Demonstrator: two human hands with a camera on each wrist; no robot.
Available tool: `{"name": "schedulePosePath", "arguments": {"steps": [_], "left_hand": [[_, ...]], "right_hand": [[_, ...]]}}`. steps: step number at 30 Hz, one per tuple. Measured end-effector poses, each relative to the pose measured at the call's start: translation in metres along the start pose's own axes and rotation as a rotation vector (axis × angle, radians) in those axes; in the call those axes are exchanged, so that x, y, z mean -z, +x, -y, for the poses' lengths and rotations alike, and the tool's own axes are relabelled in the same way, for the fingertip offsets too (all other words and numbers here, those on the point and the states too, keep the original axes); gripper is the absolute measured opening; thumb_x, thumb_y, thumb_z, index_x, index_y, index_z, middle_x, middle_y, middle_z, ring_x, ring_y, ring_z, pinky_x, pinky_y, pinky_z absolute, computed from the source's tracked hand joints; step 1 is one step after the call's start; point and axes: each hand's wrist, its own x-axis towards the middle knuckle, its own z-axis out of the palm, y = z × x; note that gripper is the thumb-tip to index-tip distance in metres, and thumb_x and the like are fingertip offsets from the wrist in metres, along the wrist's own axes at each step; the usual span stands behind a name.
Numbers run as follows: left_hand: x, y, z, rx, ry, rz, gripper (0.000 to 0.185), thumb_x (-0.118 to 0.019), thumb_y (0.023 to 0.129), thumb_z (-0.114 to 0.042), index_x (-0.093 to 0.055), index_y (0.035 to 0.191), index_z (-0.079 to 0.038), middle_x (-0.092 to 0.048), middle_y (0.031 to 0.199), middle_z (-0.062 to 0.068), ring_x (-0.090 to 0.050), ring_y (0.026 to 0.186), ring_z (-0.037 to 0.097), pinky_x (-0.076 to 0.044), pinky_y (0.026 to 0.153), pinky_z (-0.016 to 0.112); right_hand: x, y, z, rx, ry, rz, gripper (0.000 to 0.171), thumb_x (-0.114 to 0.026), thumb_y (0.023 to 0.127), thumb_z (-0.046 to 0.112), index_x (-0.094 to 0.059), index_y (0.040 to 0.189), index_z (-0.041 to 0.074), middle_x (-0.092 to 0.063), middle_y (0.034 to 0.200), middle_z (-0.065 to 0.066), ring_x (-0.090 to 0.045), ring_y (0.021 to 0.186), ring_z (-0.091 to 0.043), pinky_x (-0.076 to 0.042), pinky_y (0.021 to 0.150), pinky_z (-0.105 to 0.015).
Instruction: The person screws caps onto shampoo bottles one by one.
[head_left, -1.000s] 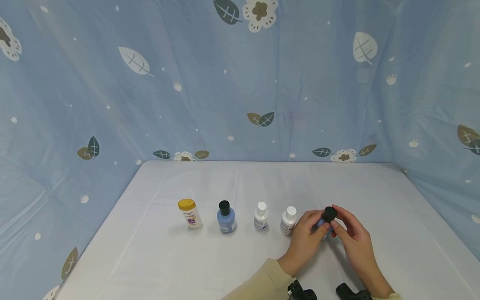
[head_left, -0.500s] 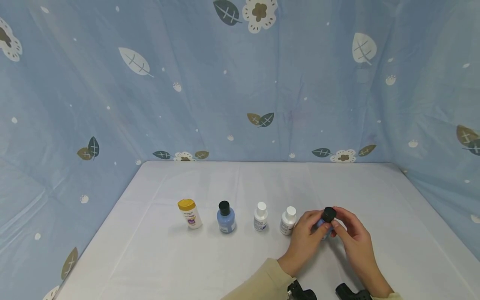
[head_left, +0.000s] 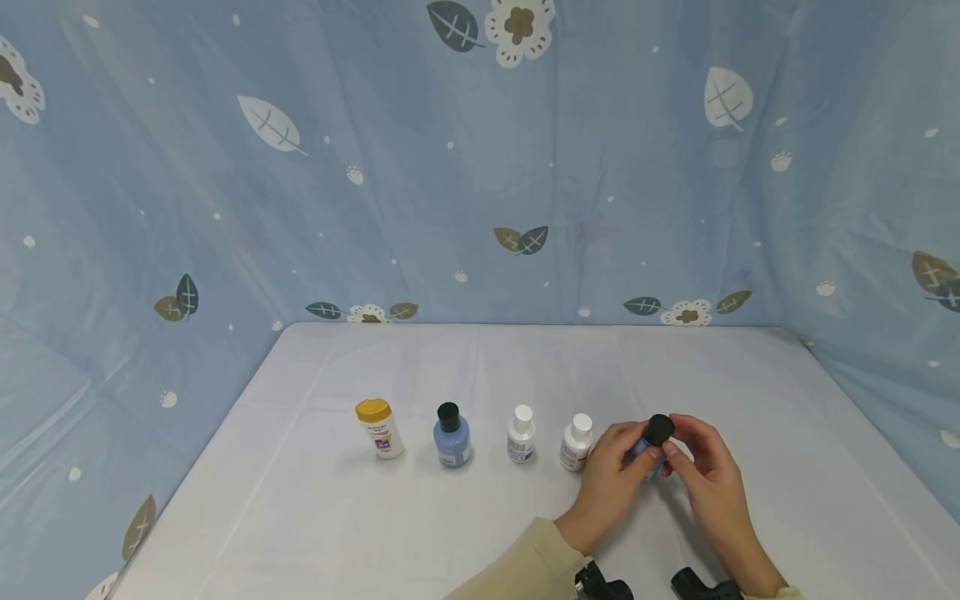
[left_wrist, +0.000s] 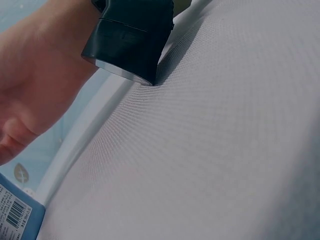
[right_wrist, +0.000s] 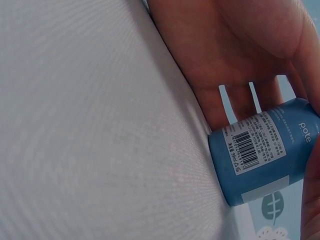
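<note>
A small blue bottle (right_wrist: 262, 150) with a black cap (head_left: 659, 429) stands upright on the white tabletop, between my two hands. My left hand (head_left: 609, 482) grips its body from the left, thumb across the front. From the other side my right hand (head_left: 711, 479) holds it near the cap, thumb in front and fingers behind. The right wrist view shows a barcode label and "99ml" on the bottle, its base at the cloth. Only a corner of the blue bottle (left_wrist: 22, 212) enters the left wrist view. The hands cover much of the bottle's body in the head view.
Left of my hands stand two white bottles (head_left: 576, 442) (head_left: 521, 433) in a row. Further left come another blue bottle (head_left: 452, 440) with a black cap and a white bottle (head_left: 384, 435) with a yellow lid. A patterned blue curtain (head_left: 420, 167) hangs behind the white table (head_left: 337, 517).
</note>
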Motion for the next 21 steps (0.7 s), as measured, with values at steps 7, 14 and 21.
{"name": "schedulePosePath", "arguments": {"steps": [7,14,21], "left_hand": [[-0.0002,0.0002,0.0002,0.008,0.009,0.006,0.032,-0.052,0.090,-0.031,-0.057,0.120,-0.021,-0.053,0.110,-0.008,-0.049,0.101,0.002,-0.041,0.083,0.020],[-0.0003,0.0000,0.0016,0.007,0.007,0.013,0.033,-0.052,0.090,-0.032,-0.056,0.121,-0.021,-0.052,0.111,-0.008,-0.048,0.102,0.002,-0.040,0.084,0.021],[0.0000,-0.0008,0.0009,0.005,0.006,0.013,0.032,-0.052,0.090,-0.032,-0.057,0.120,-0.020,-0.053,0.111,-0.007,-0.048,0.102,0.003,-0.041,0.083,0.021]], "right_hand": [[0.0012,0.0008,0.0015,-0.032,-0.078,0.038,0.052,-0.049,0.089,-0.003,-0.034,0.137,0.008,-0.042,0.132,-0.011,-0.043,0.110,-0.015,-0.048,0.063,-0.024],[0.0015,0.0003,0.0022,-0.019,-0.099,0.049,0.045,-0.047,0.090,-0.001,-0.039,0.134,0.005,-0.048,0.127,-0.012,-0.046,0.108,-0.014,-0.047,0.063,-0.023],[-0.0008,0.0000,0.0031,-0.026,-0.105,0.005,0.042,-0.050,0.089,-0.001,-0.043,0.130,0.001,-0.050,0.119,-0.007,-0.049,0.100,-0.012,-0.047,0.061,-0.023]]}}
